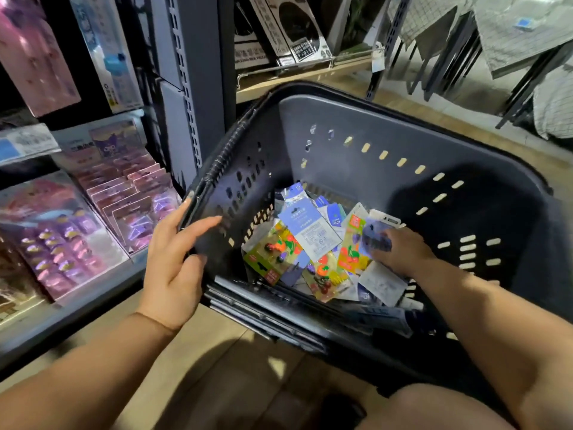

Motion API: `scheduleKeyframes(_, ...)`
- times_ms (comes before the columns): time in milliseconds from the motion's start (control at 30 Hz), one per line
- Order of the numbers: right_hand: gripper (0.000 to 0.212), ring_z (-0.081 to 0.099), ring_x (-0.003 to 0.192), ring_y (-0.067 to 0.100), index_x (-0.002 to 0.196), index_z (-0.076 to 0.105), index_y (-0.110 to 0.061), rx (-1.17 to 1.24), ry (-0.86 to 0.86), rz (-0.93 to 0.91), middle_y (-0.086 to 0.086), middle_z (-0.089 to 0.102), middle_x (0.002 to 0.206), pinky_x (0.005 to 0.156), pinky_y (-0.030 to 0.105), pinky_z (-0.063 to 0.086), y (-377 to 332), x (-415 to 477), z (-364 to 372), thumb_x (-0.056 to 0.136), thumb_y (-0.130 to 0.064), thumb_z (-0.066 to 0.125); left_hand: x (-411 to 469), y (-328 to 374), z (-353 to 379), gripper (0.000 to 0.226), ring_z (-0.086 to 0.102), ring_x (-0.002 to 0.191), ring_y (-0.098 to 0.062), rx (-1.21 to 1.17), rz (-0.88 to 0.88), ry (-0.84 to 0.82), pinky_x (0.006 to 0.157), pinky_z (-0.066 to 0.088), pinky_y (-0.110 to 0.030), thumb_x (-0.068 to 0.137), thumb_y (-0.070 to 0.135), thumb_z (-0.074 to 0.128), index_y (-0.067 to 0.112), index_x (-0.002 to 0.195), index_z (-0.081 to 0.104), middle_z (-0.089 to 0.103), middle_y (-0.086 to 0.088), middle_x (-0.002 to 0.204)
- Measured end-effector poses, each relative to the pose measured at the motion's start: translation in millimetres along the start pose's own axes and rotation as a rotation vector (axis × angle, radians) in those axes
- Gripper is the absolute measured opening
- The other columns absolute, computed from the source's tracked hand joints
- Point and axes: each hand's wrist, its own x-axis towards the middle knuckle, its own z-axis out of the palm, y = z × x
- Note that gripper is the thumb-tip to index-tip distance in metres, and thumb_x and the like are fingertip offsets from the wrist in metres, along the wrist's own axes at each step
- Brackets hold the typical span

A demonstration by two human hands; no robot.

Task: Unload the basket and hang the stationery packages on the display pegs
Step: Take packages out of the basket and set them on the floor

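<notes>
A dark plastic basket (pixel 356 125) stands on the floor, tilted toward me. Several small stationery packages lie in its bottom: white-and-blue ones (pixel 310 231) and colourful fruit-printed ones (pixel 273 252). My left hand (pixel 176 259) rests on the basket's left rim, with the fingers nearly straight against its wall. My right hand (pixel 400 249) is down inside the basket at the right, its fingers curled on a blue-purple package (pixel 373 235) lying on top of the pile.
A display shelf (pixel 93 218) at the left holds rows of pink and purple carded packages. A grey slotted upright (pixel 186 88) stands behind the basket's left corner. A wooden shelf (pixel 297 76) with boxed goods is behind. My knee (pixel 434 408) is at the bottom right.
</notes>
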Motion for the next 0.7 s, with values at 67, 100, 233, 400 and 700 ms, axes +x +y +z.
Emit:
scheduleKeyframes(67, 0.070, 0.060, 0.099, 0.031, 0.103, 0.060, -0.023, -0.033, 0.065, 0.056, 0.004, 0.061, 0.106, 0.080, 0.038, 0.054, 3, 7, 2, 0.067, -0.082, 0.047, 4, -2, -3, 0.061, 0.024, 0.142, -0.002, 0.033, -0.006, -0.004, 0.116, 0.015, -0.019, 0.072, 0.006, 0.043, 0.029, 0.128, 0.056, 0.031, 0.005, 0.152)
scheduleKeyframes(100, 0.071, 0.060, 0.102, 0.032, 0.108, 0.058, -0.025, -0.010, 0.074, 0.065, 0.005, 0.061, 0.110, 0.080, 0.040, 0.054, 5, 11, 5, 0.066, -0.081, 0.048, 6, 0, -4, 0.061, 0.023, 0.141, 0.001, 0.034, -0.015, -0.010, 0.115, 0.014, -0.014, 0.072, 0.006, 0.043, 0.029, 0.128, 0.055, 0.031, 0.005, 0.151)
scheduleKeyframes(233, 0.080, 0.051, 0.122, 0.032, 0.131, 0.046, -0.020, 0.126, -0.066, 0.095, 0.006, 0.051, 0.136, 0.096, 0.042, 0.047, 14, 23, 23, 0.067, -0.054, 0.079, 5, 6, -4, 0.061, 0.022, 0.142, -0.004, -0.005, -0.035, -0.045, 0.115, 0.013, -0.012, 0.073, 0.010, 0.042, 0.039, 0.126, 0.050, 0.031, 0.000, 0.150)
scheduleKeyframes(400, 0.106, 0.029, 0.138, 0.033, 0.152, 0.018, -0.027, -0.010, -0.109, 0.163, -0.002, 0.026, 0.156, 0.106, 0.043, 0.036, 20, 26, 31, 0.070, -0.063, 0.074, 10, 6, -4, 0.064, 0.023, 0.134, 0.010, 0.040, -0.056, -0.095, 0.111, 0.014, -0.006, 0.076, 0.022, 0.048, 0.062, 0.126, 0.043, 0.033, 0.008, 0.139)
scheduleKeyframes(700, 0.052, 0.048, 0.117, 0.039, 0.134, 0.040, -0.025, 0.032, -0.025, 0.149, 0.014, 0.046, 0.133, 0.089, 0.043, 0.043, 14, 47, 31, 0.090, -0.040, 0.063, 33, 14, -1, 0.057, 0.044, 0.123, -0.042, 0.507, -0.041, -0.148, 0.108, 0.038, -0.052, 0.078, 0.049, 0.071, 0.015, 0.125, 0.067, 0.044, -0.022, 0.132)
